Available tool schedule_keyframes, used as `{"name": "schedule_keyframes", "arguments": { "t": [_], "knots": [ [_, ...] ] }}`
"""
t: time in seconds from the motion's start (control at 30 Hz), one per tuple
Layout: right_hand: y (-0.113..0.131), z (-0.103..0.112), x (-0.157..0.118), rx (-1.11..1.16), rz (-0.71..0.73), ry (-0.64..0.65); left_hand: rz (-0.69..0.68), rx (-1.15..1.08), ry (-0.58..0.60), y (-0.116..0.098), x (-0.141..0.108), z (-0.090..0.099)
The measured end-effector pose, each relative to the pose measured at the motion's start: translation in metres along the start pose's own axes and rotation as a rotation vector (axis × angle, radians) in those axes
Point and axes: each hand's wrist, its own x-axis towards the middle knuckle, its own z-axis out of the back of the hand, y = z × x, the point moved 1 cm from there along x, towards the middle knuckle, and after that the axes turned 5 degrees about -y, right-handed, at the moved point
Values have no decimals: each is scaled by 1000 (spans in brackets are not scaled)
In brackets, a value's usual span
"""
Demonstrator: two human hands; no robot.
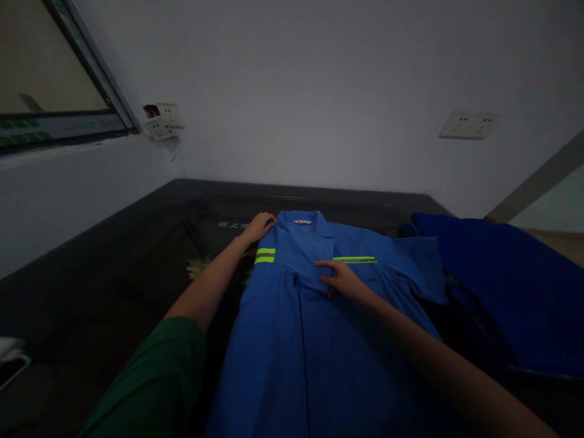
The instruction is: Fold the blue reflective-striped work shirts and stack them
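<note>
A blue work shirt (pixel 283 340) with yellow-green reflective strips lies spread on a dark surface, collar toward the wall. Its left side is folded inward, with the sleeve lying across the chest. My left hand (pixel 261 225) rests at the shirt's left shoulder beside the collar, its fingers bent together at the fabric edge; whether cloth is between them is hard to see. Over the folded sleeve's end lies my right hand (pixel 341 280), fingers apart and touching the cloth. The shirt's right sleeve is spread out to the right.
Dark blue fabric (pixel 502 286) is piled on the right. The dark surface (pixel 137 243) has a raised edge along the wall. Sockets (pixel 469 125) are on the wall, and a window is at the upper left. A white object (pixel 11 350) shows at the left edge.
</note>
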Motion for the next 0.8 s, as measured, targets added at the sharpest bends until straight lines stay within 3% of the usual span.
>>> {"name": "schedule_keyframes", "arguments": {
  "t": [0.17, 0.3, 0.4, 0.5, 0.63, 0.8],
  "knots": [
    [-11, -7, -1, -133, 71, 3, -17, -15, -16, -6, 0, 5],
    [-16, -5, -4, -382, 238, -152, 68, 23, -119, -14, -2, 12],
    [-7, 3, -2, -535, 359, -296, 157, 46, -260, -25, -10, 31],
    [20, 4, 15, -614, 463, -381, 222, 49, -317, -46, -26, 64],
    [71, -18, 66, -733, 566, -373, 284, -149, -285, -111, -80, 110],
    [105, -72, 128, -826, 482, -250, 342, -415, -314, -231, -203, 138]
  ]
}}
